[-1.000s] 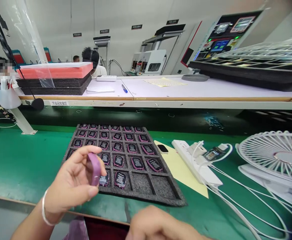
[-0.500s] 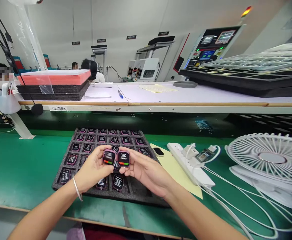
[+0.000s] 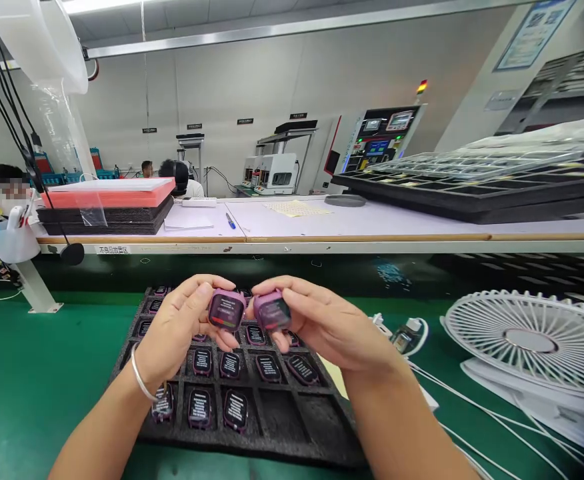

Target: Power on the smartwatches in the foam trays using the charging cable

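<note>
My left hand (image 3: 187, 317) grips a purple-framed smartwatch body (image 3: 227, 311) between thumb and fingers, its lit screen facing me. In my right hand (image 3: 317, 317) is a second purple smartwatch body (image 3: 272, 311), turned at an angle and a little blurred. The two are side by side, close together, above a dark foam tray (image 3: 322, 417). Several more watch bodies, such as the watch body (image 3: 235, 408) in the front row, lie in the tray's pockets with white text on their screens. My hands and forearms hide part of the tray.
A white fan (image 3: 529, 340) stands at the right, near white cables and a plugged-in adapter (image 3: 407, 335). Above the green bench (image 3: 67, 373) runs a shelf (image 3: 252, 248) bearing red and black foam stacks (image 3: 107, 217) and black trays (image 3: 472, 200). People sit beyond.
Both watch bodies have been raised towards me, and the right one has tilted. The view has tipped upward, so the bench and tray sit lower in the picture.
</note>
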A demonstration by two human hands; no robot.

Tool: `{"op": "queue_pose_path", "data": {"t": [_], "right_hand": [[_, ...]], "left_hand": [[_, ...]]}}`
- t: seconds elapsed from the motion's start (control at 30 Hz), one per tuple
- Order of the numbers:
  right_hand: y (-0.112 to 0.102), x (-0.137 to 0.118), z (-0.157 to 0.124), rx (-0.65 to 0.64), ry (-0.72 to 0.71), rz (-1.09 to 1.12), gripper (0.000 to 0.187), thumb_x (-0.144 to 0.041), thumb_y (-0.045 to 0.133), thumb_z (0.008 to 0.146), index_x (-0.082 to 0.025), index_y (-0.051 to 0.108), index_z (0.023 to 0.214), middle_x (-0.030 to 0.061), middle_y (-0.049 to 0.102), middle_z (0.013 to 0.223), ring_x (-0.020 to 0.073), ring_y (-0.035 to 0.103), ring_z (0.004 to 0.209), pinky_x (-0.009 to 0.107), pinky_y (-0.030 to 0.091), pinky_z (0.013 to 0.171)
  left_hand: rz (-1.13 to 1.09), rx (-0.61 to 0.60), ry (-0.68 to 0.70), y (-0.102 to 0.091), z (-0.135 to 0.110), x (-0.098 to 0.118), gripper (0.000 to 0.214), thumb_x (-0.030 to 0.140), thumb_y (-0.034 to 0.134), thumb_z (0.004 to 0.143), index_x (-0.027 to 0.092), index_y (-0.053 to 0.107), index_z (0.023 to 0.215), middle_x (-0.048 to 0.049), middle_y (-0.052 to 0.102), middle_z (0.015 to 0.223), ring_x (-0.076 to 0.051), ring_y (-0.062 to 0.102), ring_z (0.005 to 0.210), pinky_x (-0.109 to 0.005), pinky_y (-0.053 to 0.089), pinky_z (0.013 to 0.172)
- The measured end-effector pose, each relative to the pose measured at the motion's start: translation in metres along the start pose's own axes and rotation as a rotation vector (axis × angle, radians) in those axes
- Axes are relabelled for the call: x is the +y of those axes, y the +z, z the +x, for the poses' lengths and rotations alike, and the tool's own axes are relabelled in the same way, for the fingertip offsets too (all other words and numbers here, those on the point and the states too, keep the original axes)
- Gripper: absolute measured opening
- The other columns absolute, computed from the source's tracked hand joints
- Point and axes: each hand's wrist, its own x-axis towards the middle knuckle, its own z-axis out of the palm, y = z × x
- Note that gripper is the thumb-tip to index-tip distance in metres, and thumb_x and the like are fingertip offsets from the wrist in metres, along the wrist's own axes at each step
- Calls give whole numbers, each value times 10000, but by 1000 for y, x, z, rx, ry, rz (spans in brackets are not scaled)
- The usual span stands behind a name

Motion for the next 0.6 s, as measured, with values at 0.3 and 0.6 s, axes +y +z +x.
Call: {"op": "queue_pose_path", "data": {"t": [0.3, 0.6], "right_hand": [[13, 2, -13, 45, -10, 3, 351, -521, 785, 867, -220, 756, 1046, 93, 725, 936, 166, 635, 586, 293, 540, 552], [5, -8, -42, 167, 21, -58, 429, -617, 812, 791, -237, 759, 985, 108, 719, 953, 193, 646, 557, 338, 536, 515]], "left_hand": [[77, -13, -31, -8, -7, 0, 325, 510, 687, 883, 199, 677, 980, -30, 692, 844, -160, 703, 586, -251, 605, 549], [-8, -27, 28, -7, -30, 17, 230, 461, 669, 908, 246, 721, 972, -40, 738, 870, -198, 725, 605, -299, 625, 554]]}}
